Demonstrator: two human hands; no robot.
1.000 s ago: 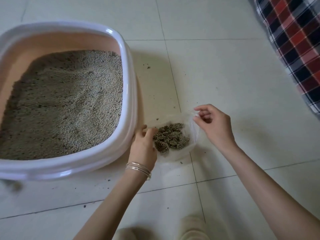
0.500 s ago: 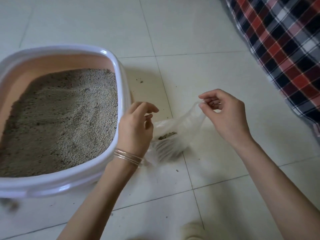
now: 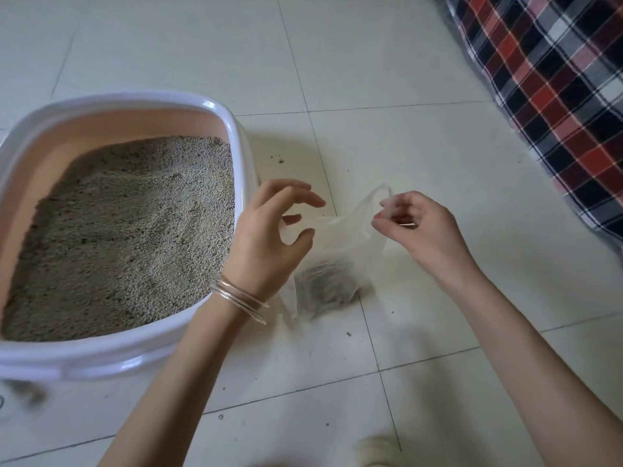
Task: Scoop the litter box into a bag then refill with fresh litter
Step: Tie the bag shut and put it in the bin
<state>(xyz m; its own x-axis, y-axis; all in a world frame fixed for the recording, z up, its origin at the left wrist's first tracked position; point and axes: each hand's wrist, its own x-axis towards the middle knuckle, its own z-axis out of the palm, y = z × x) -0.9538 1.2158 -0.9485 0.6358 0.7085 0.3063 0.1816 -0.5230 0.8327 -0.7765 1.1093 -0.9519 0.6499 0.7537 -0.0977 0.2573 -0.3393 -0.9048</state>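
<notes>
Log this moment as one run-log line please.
stage: closing bag | left hand: pinching bag top | right hand: pinching bag handle | bag: clumps inside | litter box: not refilled

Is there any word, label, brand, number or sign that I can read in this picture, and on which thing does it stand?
None: no readable text shows anywhere.
The litter box has a plain white rim and a plain pink inner wall.
The clear plastic bag, held by the left hand and the right hand, shows no print.
The plaid cloth has only a check pattern.
</notes>
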